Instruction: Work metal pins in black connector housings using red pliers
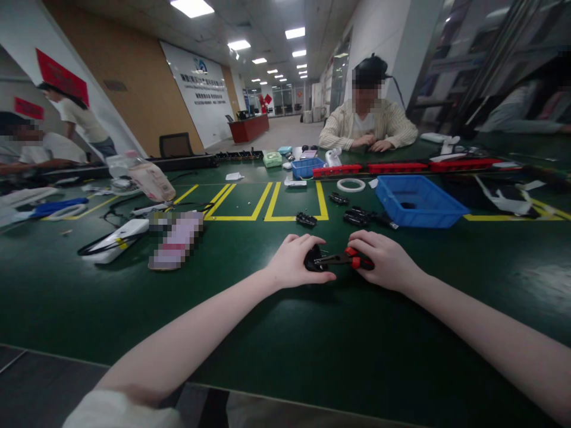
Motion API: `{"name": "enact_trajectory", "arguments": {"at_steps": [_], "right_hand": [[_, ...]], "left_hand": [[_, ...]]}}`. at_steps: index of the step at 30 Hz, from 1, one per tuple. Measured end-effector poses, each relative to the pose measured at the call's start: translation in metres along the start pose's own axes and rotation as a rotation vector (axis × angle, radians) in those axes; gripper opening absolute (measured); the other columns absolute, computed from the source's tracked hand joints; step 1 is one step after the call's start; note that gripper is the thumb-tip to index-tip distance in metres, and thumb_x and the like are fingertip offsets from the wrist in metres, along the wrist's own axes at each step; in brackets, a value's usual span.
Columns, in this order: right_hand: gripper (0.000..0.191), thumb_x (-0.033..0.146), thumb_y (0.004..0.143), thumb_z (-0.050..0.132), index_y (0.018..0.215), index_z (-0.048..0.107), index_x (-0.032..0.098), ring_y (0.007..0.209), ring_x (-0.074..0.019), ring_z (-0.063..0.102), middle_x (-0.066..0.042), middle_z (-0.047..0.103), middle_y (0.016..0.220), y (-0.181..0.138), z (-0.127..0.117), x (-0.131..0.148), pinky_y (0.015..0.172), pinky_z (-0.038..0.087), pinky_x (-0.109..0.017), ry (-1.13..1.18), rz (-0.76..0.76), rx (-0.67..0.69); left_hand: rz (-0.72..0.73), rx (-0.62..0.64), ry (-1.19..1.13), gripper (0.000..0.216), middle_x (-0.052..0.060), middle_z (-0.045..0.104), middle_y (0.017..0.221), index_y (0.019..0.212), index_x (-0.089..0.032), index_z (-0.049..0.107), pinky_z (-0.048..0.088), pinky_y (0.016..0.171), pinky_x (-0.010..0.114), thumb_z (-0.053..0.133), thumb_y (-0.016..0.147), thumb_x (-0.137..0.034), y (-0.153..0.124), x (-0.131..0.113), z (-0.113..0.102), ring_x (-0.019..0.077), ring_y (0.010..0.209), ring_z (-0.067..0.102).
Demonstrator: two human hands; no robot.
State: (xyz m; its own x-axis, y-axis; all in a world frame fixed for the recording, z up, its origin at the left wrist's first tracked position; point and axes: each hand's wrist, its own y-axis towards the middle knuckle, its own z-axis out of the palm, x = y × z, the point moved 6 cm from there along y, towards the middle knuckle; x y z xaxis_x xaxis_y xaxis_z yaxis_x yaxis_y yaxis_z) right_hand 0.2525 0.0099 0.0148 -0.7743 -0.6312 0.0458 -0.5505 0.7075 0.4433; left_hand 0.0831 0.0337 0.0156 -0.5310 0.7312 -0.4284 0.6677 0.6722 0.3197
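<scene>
My left hand rests on the green table with its fingers curled round a small black part. My right hand is closed on the red handles of a pair of pliers. The pliers' dark jaws point left and reach the black part between my two hands. Several more small black parts lie on the table just beyond my hands, near the yellow floor-style lines.
A blue bin stands right of centre, a smaller blue bin farther back. A white device with cables and a plastic bag lie left. One person sits across the table; other people are at the left.
</scene>
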Motion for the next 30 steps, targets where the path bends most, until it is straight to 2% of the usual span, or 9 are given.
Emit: {"name": "enact_trajectory", "arguments": {"at_steps": [5, 9, 12, 19, 27, 30], "right_hand": [[0.025, 0.019, 0.071, 0.057, 0.096, 0.057, 0.018, 0.085, -0.0248, 0.059, -0.012, 0.062, 0.106, 0.001, -0.002, 0.003, 0.072, 0.050, -0.038, -0.043, -0.005, 0.007], [0.024, 0.018, 0.071, 0.057, 0.095, 0.057, 0.018, 0.083, -0.0241, 0.058, -0.012, 0.062, 0.104, 0.002, -0.002, 0.003, 0.071, 0.049, -0.037, -0.066, 0.012, 0.009], [0.025, 0.017, 0.069, 0.057, 0.094, 0.057, 0.017, 0.081, -0.0241, 0.057, -0.011, 0.063, 0.097, 0.002, 0.000, 0.003, 0.070, 0.047, -0.037, -0.079, 0.026, 0.024], [0.021, 0.021, 0.069, 0.061, 0.090, 0.058, 0.020, 0.077, -0.0219, 0.057, -0.007, 0.064, 0.087, 0.003, 0.000, 0.002, 0.067, 0.045, -0.033, -0.092, 0.074, 0.060], [0.022, 0.023, 0.071, 0.062, 0.092, 0.059, 0.019, 0.079, -0.0230, 0.060, -0.008, 0.065, 0.089, 0.003, -0.006, -0.003, 0.067, 0.047, -0.034, -0.118, 0.134, 0.048], [0.019, 0.023, 0.074, 0.059, 0.092, 0.058, 0.019, 0.080, -0.0239, 0.060, -0.009, 0.065, 0.090, 0.002, -0.009, -0.012, 0.068, 0.048, -0.035, -0.132, 0.166, 0.036]], "left_hand": [[-0.004, 0.038, 0.065, 0.054, 0.001, 0.067, 0.091, 0.094, -0.019, 0.060, 0.036, 0.087, 0.036, 0.067, 0.067, -0.066, 0.001, 0.002, 0.002, 0.0205, 0.085, 0.061], [-0.039, 0.046, 0.086, 0.052, -0.001, 0.066, 0.083, 0.089, -0.019, 0.059, 0.037, 0.082, 0.035, 0.066, 0.068, -0.066, 0.000, 0.003, 0.001, 0.0190, 0.078, 0.061], [-0.058, 0.047, 0.099, 0.050, 0.000, 0.066, 0.084, 0.089, -0.019, 0.059, 0.038, 0.082, 0.035, 0.066, 0.069, -0.065, 0.000, 0.003, 0.001, 0.0190, 0.078, 0.060], [-0.066, 0.012, 0.080, 0.055, 0.001, 0.064, 0.095, 0.098, -0.020, 0.057, 0.038, 0.084, 0.035, 0.068, 0.068, -0.064, 0.000, 0.004, 0.000, 0.0202, 0.086, 0.059], [-0.087, -0.035, 0.068, 0.071, 0.004, 0.062, 0.112, 0.124, -0.022, 0.051, 0.039, 0.088, 0.037, 0.069, 0.069, -0.063, -0.001, 0.007, -0.004, 0.0237, 0.098, 0.059], [-0.113, -0.071, 0.077, 0.060, 0.004, 0.064, 0.112, 0.120, -0.021, 0.053, 0.039, 0.087, 0.036, 0.065, 0.076, -0.059, -0.001, 0.011, -0.006, 0.0226, 0.095, 0.061]]}}
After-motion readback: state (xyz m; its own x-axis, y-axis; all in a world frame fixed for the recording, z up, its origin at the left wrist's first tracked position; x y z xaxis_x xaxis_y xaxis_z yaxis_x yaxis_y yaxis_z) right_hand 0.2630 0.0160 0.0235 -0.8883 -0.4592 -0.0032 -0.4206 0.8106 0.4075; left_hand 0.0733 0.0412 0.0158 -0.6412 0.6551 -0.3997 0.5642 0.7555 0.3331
